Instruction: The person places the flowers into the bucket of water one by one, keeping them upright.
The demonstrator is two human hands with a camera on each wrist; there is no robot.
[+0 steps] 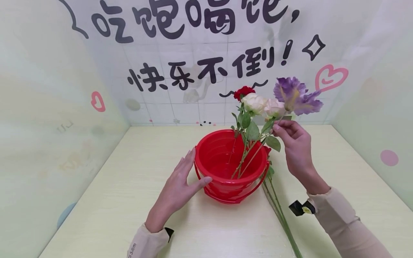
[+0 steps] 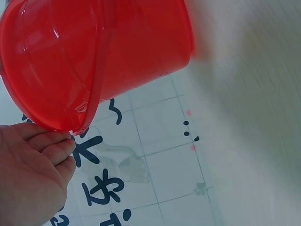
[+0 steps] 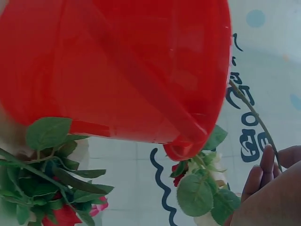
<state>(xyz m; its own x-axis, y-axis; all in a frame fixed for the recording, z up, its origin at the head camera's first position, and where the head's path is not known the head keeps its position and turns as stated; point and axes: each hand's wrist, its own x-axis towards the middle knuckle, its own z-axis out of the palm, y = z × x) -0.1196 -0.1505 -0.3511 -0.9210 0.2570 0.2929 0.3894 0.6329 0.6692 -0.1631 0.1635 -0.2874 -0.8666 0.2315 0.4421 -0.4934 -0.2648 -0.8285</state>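
Observation:
A red bucket (image 1: 232, 191) stands upright with its handle hanging down at the front. My left hand (image 1: 175, 186) touches the rim on the left, its fingers fairly straight and the thumb along the near edge; in the left wrist view the fingertips meet the bucket rim (image 2: 51, 126). Above the right side of the bucket, my right hand (image 1: 295, 147) pinches the stem of a purple flower (image 1: 298, 96); the right wrist view shows the stem (image 3: 254, 113) between the fingers. Two pale roses (image 1: 255, 103) and a red carnation (image 1: 244, 92) lean in the bucket.
More flower stems (image 1: 280, 211) lie on the pale table (image 1: 219, 233) beside the bucket's right side. Their red blooms (image 3: 63, 215) and leaves show in the right wrist view. Printed panels (image 1: 174, 107) enclose the table at the back and both sides.

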